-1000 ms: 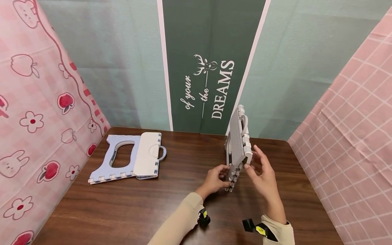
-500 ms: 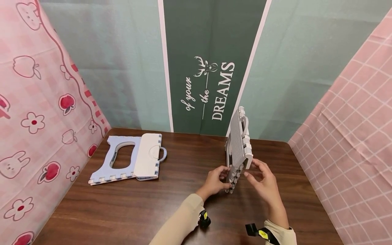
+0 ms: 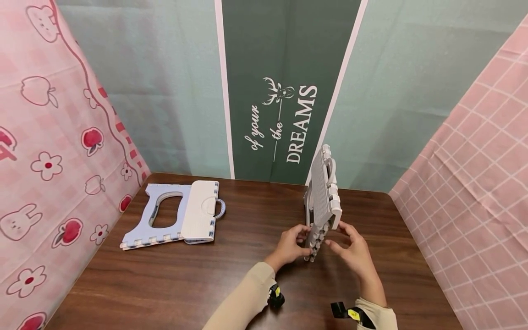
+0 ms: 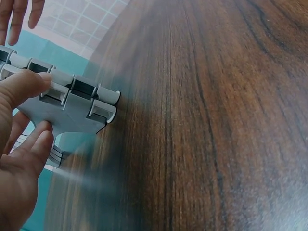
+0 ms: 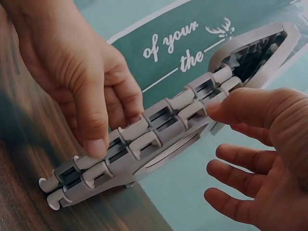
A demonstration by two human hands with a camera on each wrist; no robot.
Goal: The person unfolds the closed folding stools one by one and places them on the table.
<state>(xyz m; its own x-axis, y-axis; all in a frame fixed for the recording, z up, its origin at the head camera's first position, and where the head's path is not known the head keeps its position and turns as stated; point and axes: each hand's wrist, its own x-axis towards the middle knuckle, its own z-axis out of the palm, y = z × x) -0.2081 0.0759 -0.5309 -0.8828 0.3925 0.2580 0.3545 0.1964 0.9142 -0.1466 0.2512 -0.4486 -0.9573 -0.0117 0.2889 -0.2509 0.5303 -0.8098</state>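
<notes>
A grey folding step stool (image 3: 322,190), folded flat, stands on its narrow edge at the right of the table. Its ribbed top panel and loop handle are uppermost, leaning a little. My left hand (image 3: 290,245) pinches the lower hinged edge, thumb on the near side; the left wrist view shows the thumb (image 4: 36,83) over the row of hinge knuckles and fingers beneath. On the other side is my right hand (image 3: 359,254), fingers spread apart and loosely bent. In the right wrist view its thumb (image 5: 228,108) is right at the hinges below the top panel.
A second folding step stool (image 3: 198,211), light blue and white, lies folded flat on the left of the wooden table (image 3: 165,279). A printed green curtain (image 3: 288,55) hangs behind, with pink cloths (image 3: 486,183) at both sides.
My right hand has slid down along the grey stool's edge, from beside the top panel to the lower hinges. The left hand keeps its hold and the stool stays in place.
</notes>
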